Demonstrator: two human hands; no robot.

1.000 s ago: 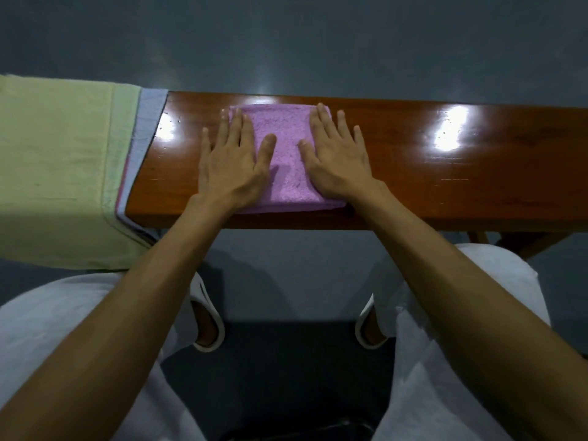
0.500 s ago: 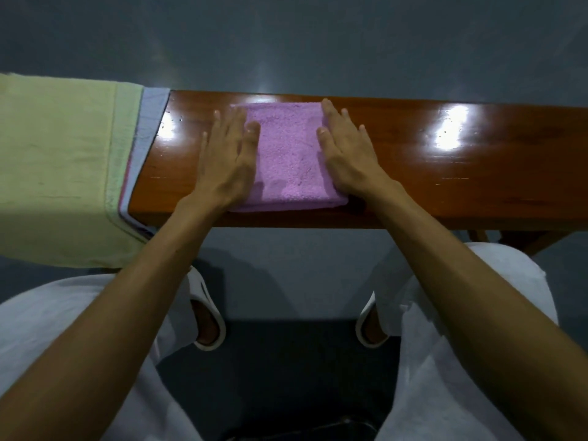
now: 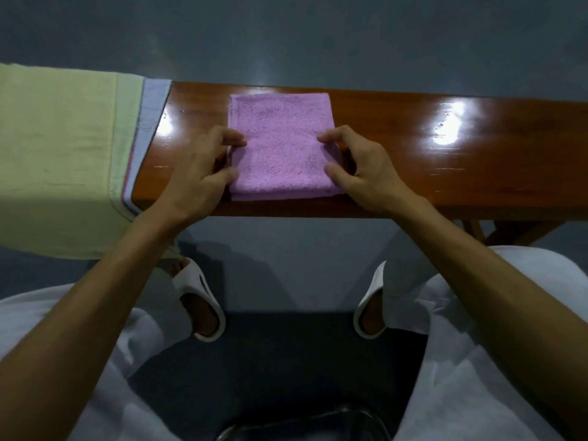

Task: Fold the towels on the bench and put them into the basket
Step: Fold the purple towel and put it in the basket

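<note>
A folded purple towel (image 3: pixel 281 144) lies flat on the glossy wooden surface (image 3: pixel 445 173), reaching its near edge; the left hand (image 3: pixel 199 173) grips the towel's left side with curled fingers and thumb; the right hand (image 3: pixel 366 168) grips the right side likewise; a stack of unfolded towels (image 3: pixel 57 154), pale green on top, drapes over the surface's left end.

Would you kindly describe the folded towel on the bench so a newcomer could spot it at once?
Start at the long glossy brown bench. At its middle, pinched between the left hand and right hand, lies the folded towel. It alone is pinkish-purple and compact; the pale green towel hangs draped.
</note>
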